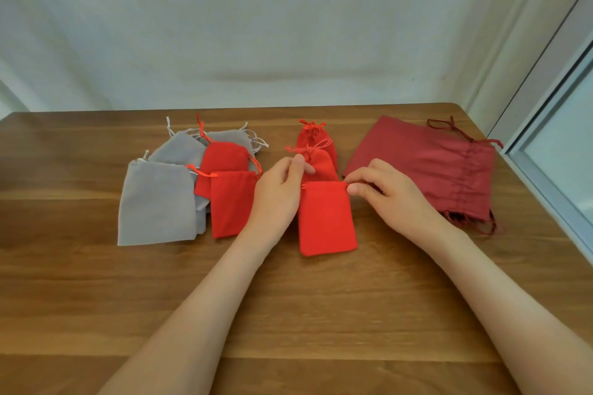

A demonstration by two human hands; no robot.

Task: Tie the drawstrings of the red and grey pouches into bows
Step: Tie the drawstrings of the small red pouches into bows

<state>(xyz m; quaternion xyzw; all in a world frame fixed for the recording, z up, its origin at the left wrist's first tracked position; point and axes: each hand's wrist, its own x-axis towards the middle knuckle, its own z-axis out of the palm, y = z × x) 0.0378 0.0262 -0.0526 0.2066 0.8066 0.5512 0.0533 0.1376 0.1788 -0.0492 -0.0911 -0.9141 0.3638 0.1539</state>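
Here both hands (277,192) (388,192) pinch the red pouch (327,221).

A plain indoor room, likely a home: wooden table (96,298) against a white cloth backdrop (288,26), window frame (552,189) alongside.

Bare table (96,298) lay open on the near side, crossed by left forearm (199,314) and right forearm (500,298). Grey pouches (157,199) and red pouches (231,199) crowded the left; a red pouch (327,218) lay centre; maroon bags (426,167) blocked the right. Wall (288,26) closed the far edge.
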